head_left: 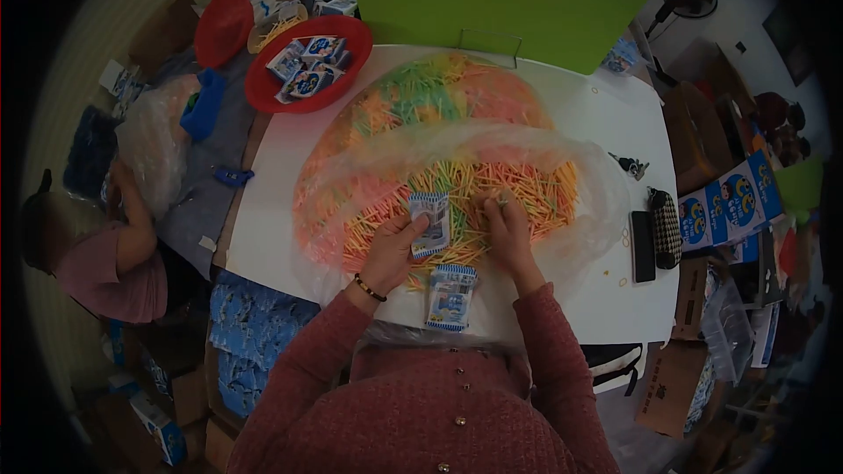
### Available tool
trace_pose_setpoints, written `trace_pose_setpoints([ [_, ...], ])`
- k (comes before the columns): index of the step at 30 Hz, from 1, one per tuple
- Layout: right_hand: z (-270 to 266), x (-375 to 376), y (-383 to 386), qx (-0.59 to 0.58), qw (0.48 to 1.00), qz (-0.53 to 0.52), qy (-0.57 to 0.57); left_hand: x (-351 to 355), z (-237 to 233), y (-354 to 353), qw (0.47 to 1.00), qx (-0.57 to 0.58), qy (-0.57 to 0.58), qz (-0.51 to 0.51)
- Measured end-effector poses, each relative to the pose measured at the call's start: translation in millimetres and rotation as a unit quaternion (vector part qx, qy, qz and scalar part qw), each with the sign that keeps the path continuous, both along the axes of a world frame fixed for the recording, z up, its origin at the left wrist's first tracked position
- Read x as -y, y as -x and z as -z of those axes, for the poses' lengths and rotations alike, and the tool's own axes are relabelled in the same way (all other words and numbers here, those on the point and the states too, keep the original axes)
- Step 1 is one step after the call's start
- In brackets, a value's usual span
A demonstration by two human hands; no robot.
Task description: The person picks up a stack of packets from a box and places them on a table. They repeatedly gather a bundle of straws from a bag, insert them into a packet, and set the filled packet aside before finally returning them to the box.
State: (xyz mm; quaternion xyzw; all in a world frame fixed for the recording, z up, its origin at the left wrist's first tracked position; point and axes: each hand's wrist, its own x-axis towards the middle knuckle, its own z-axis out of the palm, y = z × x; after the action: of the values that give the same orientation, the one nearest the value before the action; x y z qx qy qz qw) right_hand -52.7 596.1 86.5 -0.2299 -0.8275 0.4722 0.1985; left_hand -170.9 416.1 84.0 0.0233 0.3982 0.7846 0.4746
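My left hand (393, 250) grips a small blue-and-white packet (429, 224) upright, thumb across its front. My right hand (507, 226) is closed at the pile, with the ends of thin coloured sticks showing at its fingertips. Beneath both hands spreads a wide heap of thin sticks (536, 197) in pink, orange, yellow and green, lying in a large clear plastic bag (580, 154). A second blue-and-white packet (451, 297) lies on the near side of the heap, just below my left hand.
A red bowl (263, 92) of similar packets stands at the back left of the white table (645, 316). Keys (630, 165), a black phone (643, 246) and a checked pouch (665, 228) lie on the right. A person (110, 254) works at the left beside a plastic bag.
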Motion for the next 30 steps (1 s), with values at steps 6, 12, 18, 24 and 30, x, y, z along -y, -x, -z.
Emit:
trace_pose_setpoints([
  [6,-32.9,-4.6,0.6,-0.233,0.9,0.014,0.369,2.8,-0.2,-0.3,0.977,-0.203,0.053,0.039],
  [12,-77.7,21.6,7.3,-0.297,0.872,-0.113,0.373,-0.8,-13.0,-2.6,0.941,-0.305,0.109,0.096],
  [18,-76.0,25.1,13.2,-0.216,0.93,-0.174,0.241,0.3,-17.2,-5.3,0.937,-0.333,0.068,0.076],
  [24,-59.8,19.1,10.6,-0.098,0.967,-0.228,0.052,-1.5,-10.3,-6.1,0.944,-0.319,0.033,0.076],
  [30,-93.7,25.9,5.4,-0.098,0.98,-0.154,-0.078,-14.2,-2.7,1.8,0.963,-0.254,-0.058,0.065],
])
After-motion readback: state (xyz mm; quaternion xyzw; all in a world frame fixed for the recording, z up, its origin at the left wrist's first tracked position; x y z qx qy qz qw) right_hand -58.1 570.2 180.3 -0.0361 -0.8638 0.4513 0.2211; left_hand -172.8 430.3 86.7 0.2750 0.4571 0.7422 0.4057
